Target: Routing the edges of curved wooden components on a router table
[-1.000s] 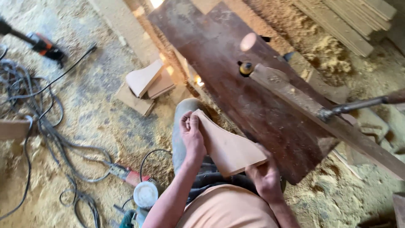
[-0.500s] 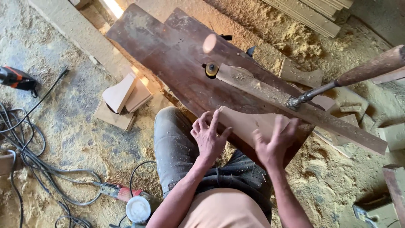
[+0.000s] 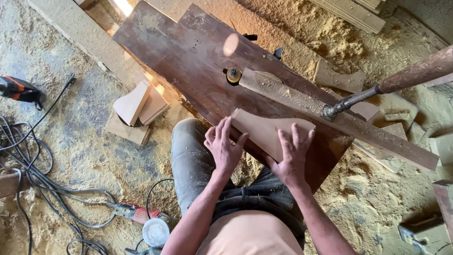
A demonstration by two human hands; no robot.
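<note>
A curved, pale wooden piece [image 3: 269,130] lies flat on a dark brown router table [image 3: 188,52]. My left hand [image 3: 222,146] rests against its left end with fingers spread. My right hand [image 3: 292,153] presses down on its right part, fingers splayed over the top. A brass-coloured cutter bit [image 3: 233,74] stands up from the table just beyond the piece. A long dusty wooden fence [image 3: 339,120] runs diagonally from the bit to the right, held by a metal clamp rod [image 3: 351,100] with a wooden handle [image 3: 420,71].
Several cut wooden pieces [image 3: 137,111] are stacked on the sawdust floor to the left. Black cables [image 3: 33,174] and a red power tool [image 3: 137,213] lie at lower left, an orange-black tool [image 3: 19,89] at far left. Offcuts [image 3: 337,78] and planks [image 3: 349,12] lie beyond the table.
The wooden piece went from being held up near my lap to lying flat on the table near the bit. Both hands now press it from above.
</note>
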